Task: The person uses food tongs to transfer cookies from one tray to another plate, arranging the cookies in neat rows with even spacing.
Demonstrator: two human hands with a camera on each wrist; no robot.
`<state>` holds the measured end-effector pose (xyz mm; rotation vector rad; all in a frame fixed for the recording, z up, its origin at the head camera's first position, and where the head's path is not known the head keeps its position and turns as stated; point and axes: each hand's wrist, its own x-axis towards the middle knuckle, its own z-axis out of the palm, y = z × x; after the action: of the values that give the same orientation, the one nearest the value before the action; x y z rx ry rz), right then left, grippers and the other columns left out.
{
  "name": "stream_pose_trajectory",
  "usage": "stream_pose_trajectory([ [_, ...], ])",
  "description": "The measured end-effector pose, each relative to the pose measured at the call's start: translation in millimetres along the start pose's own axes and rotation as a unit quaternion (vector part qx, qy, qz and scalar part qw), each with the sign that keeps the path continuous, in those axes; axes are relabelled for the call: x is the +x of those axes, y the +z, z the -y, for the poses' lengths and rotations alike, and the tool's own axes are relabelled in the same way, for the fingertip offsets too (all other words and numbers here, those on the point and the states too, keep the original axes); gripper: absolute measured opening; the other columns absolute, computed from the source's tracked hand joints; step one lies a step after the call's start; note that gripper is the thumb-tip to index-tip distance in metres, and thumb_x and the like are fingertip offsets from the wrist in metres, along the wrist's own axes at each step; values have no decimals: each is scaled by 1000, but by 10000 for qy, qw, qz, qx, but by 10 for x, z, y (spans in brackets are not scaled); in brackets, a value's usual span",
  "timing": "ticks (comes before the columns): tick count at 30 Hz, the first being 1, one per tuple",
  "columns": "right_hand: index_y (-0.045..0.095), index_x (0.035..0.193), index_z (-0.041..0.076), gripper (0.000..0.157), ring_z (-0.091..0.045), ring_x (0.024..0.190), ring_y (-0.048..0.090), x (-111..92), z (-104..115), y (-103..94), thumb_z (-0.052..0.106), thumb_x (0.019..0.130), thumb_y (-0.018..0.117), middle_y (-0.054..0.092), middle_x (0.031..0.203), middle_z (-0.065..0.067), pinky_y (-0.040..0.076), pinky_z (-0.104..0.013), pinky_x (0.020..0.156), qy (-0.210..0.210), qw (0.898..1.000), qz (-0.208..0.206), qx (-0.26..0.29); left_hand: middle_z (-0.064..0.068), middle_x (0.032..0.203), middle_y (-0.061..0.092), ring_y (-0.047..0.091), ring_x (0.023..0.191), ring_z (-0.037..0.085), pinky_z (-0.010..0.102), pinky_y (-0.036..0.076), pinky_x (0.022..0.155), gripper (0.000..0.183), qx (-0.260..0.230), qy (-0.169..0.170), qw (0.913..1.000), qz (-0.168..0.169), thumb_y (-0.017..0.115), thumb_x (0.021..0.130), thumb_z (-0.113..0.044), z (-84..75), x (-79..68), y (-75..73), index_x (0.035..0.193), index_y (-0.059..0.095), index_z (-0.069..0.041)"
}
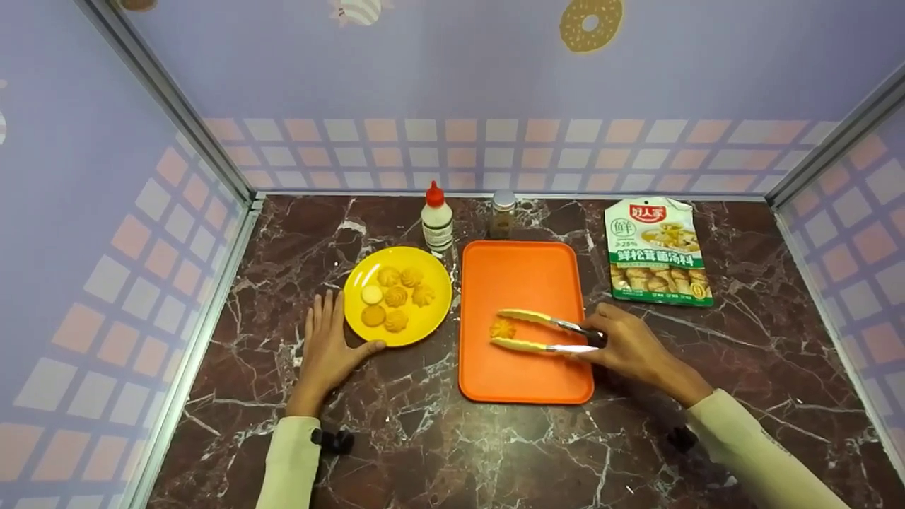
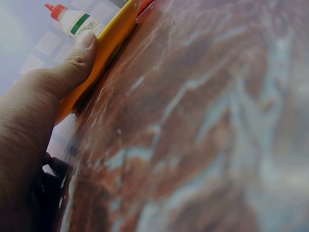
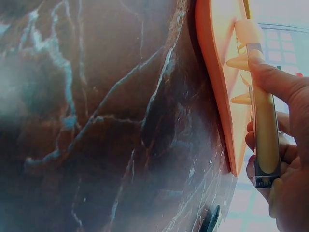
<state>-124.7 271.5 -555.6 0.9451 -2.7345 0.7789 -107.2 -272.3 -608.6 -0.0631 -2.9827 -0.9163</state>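
My right hand (image 1: 626,343) grips a pair of tongs (image 1: 522,345) with yellow tips over the orange tray (image 1: 520,276). Between the tong tips lies a swirled cookie (image 1: 503,329), low over the tray. In the right wrist view, thumb and fingers wrap the metal handle of the tongs (image 3: 265,130). My left hand (image 1: 329,346) rests at the left edge of a yellow plate (image 1: 435,314), fingers extended and thumb along its near rim. Several cookies (image 1: 396,296) lie on that plate, some swirled and some round and flat. The left wrist view shows the thumb against the rim of the plate (image 2: 113,43).
Behind the plate stands a white squeeze bottle (image 1: 438,225) with a red cap. A small jar (image 1: 503,214) with a grey lid is just behind the tray. To the right lies a green and white food pouch (image 1: 659,254). Patterned walls enclose the dark marbled table (image 1: 452,452).
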Motion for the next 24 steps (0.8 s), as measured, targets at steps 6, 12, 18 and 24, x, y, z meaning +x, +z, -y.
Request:
stream_pose_trajectory([
  [6, 79, 95, 4, 43, -10, 74, 42, 4, 21, 9, 32, 75, 105, 51, 84, -1, 39, -29, 64, -4, 10000, -15, -29, 27, 182, 4, -9, 170, 43, 57, -10, 136, 137, -18, -33, 10000, 28, 86, 84, -69, -4, -11, 0, 177, 10, -3],
  [12, 76, 90, 4, 42, -8, 72, 40, 5, 29, 24, 32, 75, 104, 51, 82, -2, 38, -27, 62, -172, 9998, -140, 23, 27, 182, 4, -8, 170, 42, 56, -10, 136, 136, -8, -43, 10000, 31, 85, 84, -69, -7, -9, -8, 177, 10, -4],
  [18, 76, 90, 5, 41, -8, 71, 40, 5, 35, 31, 32, 76, 104, 52, 82, -3, 36, -26, 61, -266, 9995, -188, 54, 27, 182, 5, -7, 170, 42, 55, -10, 136, 137, 26, -30, 10000, 16, 85, 84, -70, -6, -5, -4, 177, 10, -4],
  [24, 78, 93, 5, 40, -9, 72, 42, 13, 37, 28, 32, 77, 104, 53, 83, -3, 38, -27, 62, -321, 9992, -208, 81, 27, 182, 6, -6, 170, 43, 56, -10, 136, 137, 2, -9, 10000, -16, 86, 83, -70, -7, -5, -6, 177, 11, -3],
])
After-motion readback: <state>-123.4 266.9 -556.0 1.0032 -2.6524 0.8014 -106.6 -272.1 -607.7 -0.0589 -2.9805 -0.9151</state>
